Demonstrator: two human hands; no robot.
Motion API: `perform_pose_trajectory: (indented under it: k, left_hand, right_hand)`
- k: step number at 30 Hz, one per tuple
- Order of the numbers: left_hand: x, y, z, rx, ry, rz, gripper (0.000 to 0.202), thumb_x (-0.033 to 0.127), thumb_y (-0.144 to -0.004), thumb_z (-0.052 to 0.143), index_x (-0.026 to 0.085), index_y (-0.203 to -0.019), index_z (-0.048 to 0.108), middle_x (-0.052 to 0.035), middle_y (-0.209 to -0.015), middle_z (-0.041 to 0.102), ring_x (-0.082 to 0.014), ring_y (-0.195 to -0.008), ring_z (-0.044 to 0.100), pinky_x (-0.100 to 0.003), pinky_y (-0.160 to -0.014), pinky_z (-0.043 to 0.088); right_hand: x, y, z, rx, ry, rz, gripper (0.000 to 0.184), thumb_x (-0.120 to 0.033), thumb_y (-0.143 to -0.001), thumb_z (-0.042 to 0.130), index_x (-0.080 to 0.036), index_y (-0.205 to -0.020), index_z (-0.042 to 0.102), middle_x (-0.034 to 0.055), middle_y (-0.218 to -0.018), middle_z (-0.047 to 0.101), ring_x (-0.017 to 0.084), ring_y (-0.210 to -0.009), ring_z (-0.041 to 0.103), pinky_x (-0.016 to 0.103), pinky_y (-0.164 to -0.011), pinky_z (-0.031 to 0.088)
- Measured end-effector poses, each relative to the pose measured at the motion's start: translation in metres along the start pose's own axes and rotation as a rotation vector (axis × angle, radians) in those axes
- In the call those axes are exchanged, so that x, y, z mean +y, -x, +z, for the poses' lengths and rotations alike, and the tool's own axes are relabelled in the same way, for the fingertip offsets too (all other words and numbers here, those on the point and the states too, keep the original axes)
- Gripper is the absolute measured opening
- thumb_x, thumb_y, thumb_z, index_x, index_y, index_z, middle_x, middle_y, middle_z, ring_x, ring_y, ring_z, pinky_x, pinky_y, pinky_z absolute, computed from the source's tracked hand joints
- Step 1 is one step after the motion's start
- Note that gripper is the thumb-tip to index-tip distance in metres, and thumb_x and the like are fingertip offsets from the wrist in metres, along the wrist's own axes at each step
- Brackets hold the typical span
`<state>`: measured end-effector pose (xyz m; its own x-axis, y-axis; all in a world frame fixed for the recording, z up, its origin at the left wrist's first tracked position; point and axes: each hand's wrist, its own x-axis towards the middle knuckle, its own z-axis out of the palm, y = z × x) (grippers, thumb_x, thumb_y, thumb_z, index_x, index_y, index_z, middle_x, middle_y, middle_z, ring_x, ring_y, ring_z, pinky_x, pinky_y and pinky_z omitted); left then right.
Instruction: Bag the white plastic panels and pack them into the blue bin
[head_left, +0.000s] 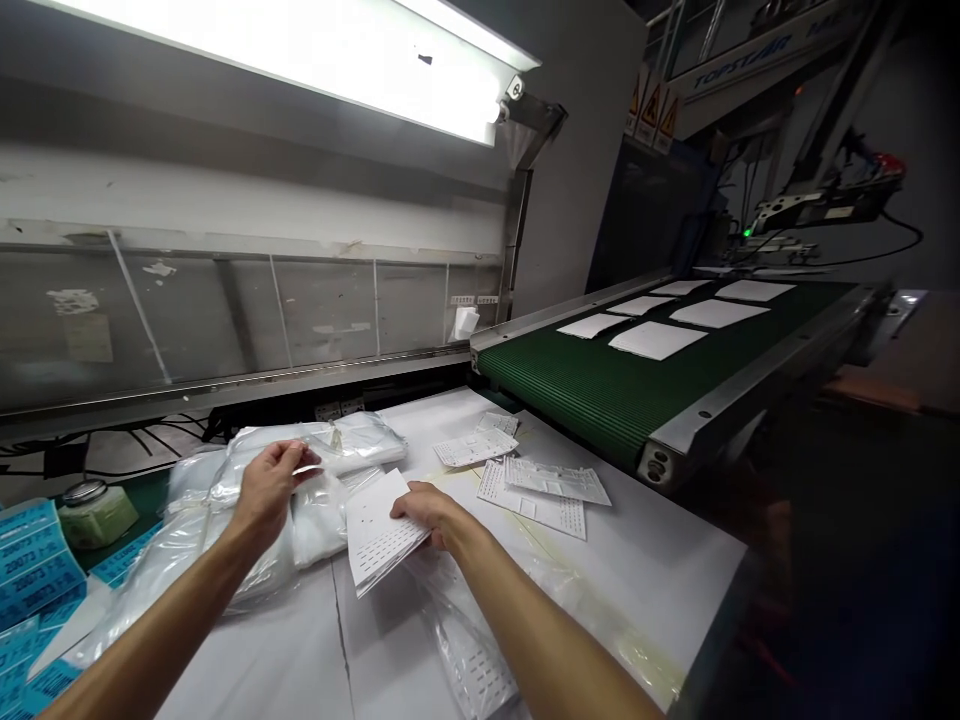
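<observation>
Fanned panels [377,528] could slip — the right hand [429,508] grips only one edge — while the left hand [268,482] pinches, apparently, a clear bag [319,512].

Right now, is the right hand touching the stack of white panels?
Touching. The head view shows the right hand closed over the right edge of the stack of white panels, its thumb lying on the top face.

"TOPSTAR" on machine beam [780,68], "20073" on blue labels [28,580]
</observation>
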<state>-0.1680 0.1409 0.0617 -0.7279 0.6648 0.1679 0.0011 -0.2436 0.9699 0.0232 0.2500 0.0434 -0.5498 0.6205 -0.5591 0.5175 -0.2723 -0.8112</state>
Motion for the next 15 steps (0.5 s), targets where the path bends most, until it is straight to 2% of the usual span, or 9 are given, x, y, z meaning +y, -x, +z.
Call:
perform_pose_trajectory:
  k: [3, 5, 7, 8, 10, 12, 15]
  left_hand:
    - [0.034, 0.018, -0.017, -0.061, 0.016, 0.041, 0.023, 0.039, -0.073, 0.068, 0.017, -0.075, 0.061, 0.0015, -0.073, 0.061, -0.0143, -0.073, 0.058, -0.029, -0.072, 0.054]
    - [0.055, 0.037, -0.029, -0.094, -0.004, 0.027, 0.022, 0.038, -0.074, 0.069, 0.017, -0.076, 0.063, 0.0007, -0.074, 0.062, -0.0155, -0.075, 0.059, -0.03, -0.072, 0.053]
    - [0.071, 0.06, -0.039, -0.146, -0.055, -0.009, 0.019, 0.035, -0.074, 0.07, 0.017, -0.077, 0.064, -0.0004, -0.075, 0.064, -0.0165, -0.076, 0.059, -0.029, -0.073, 0.052]
    - [0.076, 0.072, -0.042, -0.193, -0.089, -0.032, 0.018, 0.034, -0.075, 0.069, 0.017, -0.077, 0.064, -0.001, -0.075, 0.065, -0.0166, -0.076, 0.059, -0.028, -0.073, 0.052]
    - [0.081, 0.097, -0.043, -0.326, -0.152, -0.069, 0.017, 0.033, -0.08, 0.066, 0.017, -0.077, 0.065, -0.0024, -0.075, 0.066, -0.0167, -0.076, 0.059, -0.028, -0.075, 0.05]
    - [0.079, 0.121, -0.036, -0.457, -0.191, -0.104, 0.019, 0.033, -0.084, 0.061, 0.016, -0.079, 0.067, -0.0042, -0.077, 0.068, -0.0172, -0.076, 0.06, -0.028, -0.076, 0.048]
    - [0.067, 0.15, -0.02, -0.566, -0.215, -0.172, 0.022, 0.034, -0.085, 0.058, 0.015, -0.084, 0.07, -0.006, -0.081, 0.069, -0.0188, -0.078, 0.061, -0.029, -0.075, 0.048]
  right_hand:
    - [0.0, 0.007, 0.002, 0.049, -0.001, -0.069, 0.045, -0.026, -0.088, 0.057, -0.02, -0.129, 0.041, 0.0073, -0.113, 0.056, 0.017, -0.085, 0.062, 0.033, -0.067, 0.055]
    - [0.0, 0.021, 0.002, 0.081, 0.013, -0.164, 0.057, -0.023, -0.085, 0.058, -0.024, -0.136, 0.033, 0.0085, -0.117, 0.055, 0.018, -0.085, 0.062, 0.033, -0.067, 0.055]
    - [0.003, 0.044, 0.002, 0.132, 0.044, -0.297, 0.058, -0.021, -0.084, 0.057, -0.027, -0.137, 0.034, 0.0086, -0.119, 0.054, 0.02, -0.088, 0.061, 0.034, -0.071, 0.053]
    - [0.006, 0.059, 0.003, 0.165, 0.064, -0.367, 0.051, -0.022, -0.084, 0.055, -0.028, -0.133, 0.041, 0.0078, -0.119, 0.054, 0.021, -0.092, 0.059, 0.035, -0.074, 0.051]
    - [0.015, 0.093, 0.008, 0.238, 0.11, -0.503, 0.031, -0.027, -0.088, 0.047, -0.028, -0.117, 0.057, 0.0059, -0.112, 0.056, 0.022, -0.097, 0.056, 0.035, -0.083, 0.046]
    - [0.027, 0.125, 0.017, 0.313, 0.19, -0.628, 0.025, -0.035, -0.09, 0.043, -0.027, -0.1, 0.064, 0.005, -0.102, 0.057, 0.021, -0.092, 0.056, 0.034, -0.084, 0.044]
    - [0.049, 0.157, 0.037, 0.339, 0.319, -0.746, 0.024, -0.047, -0.078, 0.06, -0.027, -0.088, 0.067, 0.0043, -0.093, 0.056, 0.02, -0.081, 0.057, 0.031, -0.073, 0.046]
